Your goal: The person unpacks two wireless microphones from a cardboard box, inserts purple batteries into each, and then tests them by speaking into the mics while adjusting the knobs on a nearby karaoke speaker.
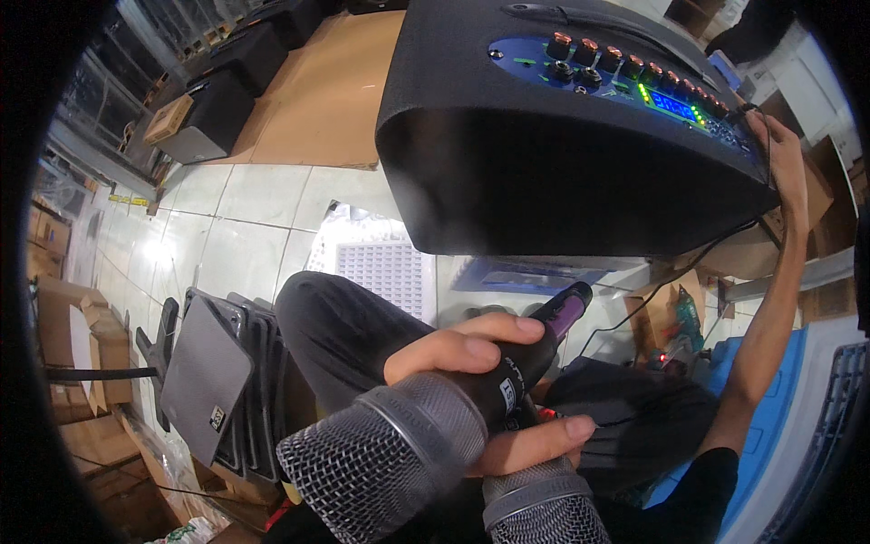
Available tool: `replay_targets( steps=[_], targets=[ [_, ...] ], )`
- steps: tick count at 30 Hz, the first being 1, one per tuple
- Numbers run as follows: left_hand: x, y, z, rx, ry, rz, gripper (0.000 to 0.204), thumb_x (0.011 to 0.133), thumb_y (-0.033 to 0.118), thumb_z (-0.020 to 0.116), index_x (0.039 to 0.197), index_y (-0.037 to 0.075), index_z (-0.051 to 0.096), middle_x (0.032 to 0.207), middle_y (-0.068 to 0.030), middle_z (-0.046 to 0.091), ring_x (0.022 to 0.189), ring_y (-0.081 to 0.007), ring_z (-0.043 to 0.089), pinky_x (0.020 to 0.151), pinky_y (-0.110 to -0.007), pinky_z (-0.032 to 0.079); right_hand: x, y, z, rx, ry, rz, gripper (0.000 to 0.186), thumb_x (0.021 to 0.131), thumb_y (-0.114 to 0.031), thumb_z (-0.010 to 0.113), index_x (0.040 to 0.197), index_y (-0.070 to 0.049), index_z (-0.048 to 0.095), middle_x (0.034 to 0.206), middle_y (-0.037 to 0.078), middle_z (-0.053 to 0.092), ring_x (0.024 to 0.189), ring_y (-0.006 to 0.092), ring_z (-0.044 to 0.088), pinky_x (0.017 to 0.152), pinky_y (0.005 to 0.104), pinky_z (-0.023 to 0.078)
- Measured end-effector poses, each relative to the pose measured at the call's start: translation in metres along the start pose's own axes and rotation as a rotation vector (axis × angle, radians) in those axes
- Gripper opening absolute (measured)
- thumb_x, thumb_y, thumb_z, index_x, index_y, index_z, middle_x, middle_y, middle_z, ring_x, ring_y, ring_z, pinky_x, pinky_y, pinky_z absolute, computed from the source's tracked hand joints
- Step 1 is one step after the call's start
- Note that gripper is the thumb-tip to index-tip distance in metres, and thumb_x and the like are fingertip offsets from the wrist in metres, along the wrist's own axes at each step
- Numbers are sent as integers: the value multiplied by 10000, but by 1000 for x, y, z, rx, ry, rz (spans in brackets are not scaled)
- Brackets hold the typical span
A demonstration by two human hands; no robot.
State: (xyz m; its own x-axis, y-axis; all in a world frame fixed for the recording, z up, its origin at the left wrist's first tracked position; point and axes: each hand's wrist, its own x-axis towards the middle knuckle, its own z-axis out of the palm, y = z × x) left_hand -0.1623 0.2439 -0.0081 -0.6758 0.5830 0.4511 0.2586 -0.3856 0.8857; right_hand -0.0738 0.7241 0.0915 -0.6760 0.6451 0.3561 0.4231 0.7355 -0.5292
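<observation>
My left hand (462, 363) is closed around two black wireless microphones. The upper microphone (381, 453) points its silver mesh head toward the lower left, and a purple band (564, 317) circles its handle near the far end. Below it the mesh head of the second microphone (544, 508) shows, its handle mostly hidden by my fingers. My right hand (779, 159) reaches to the right end of the control panel (625, 77) on a large black speaker (580, 181). Its fingertips are bent against the panel beside a thin black cable; what they pinch is hidden. The panel has copper-coloured knobs and a lit blue display (672, 104).
Stacked dark grey panels (217, 372) stand at the left, near cardboard boxes (91, 335). A printed sheet (381, 272) lies on the white tiled floor (236, 236). More black speakers (204, 118) line cardboard at the far left. A cable (652, 290) hangs at the right.
</observation>
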Motion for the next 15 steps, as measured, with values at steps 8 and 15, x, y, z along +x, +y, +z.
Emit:
replay_targets(
  steps=[8, 15],
  targets=[
    [-2, 6, 3, 20, 52, 4, 614, 640, 93, 942, 1113, 44, 552, 1132, -184, 608, 952, -304, 705, 789, -338, 594, 4, 9, -1, -43, 14, -62, 527, 971, -452, 658, 1112, 52, 714, 882, 17, 661, 790, 81, 573, 761, 245, 470],
    [5, 9, 31, 139, 268, 17, 550, 638, 120, 951, 1049, 28, 597, 1078, -169, 638, 926, -290, 711, 760, -314, 594, -1, -2, 0, 9, -4, 9, 499, 972, -435, 665, 1082, 50, 717, 863, 7, 647, 781, 76, 553, 740, 241, 457]
  ],
)
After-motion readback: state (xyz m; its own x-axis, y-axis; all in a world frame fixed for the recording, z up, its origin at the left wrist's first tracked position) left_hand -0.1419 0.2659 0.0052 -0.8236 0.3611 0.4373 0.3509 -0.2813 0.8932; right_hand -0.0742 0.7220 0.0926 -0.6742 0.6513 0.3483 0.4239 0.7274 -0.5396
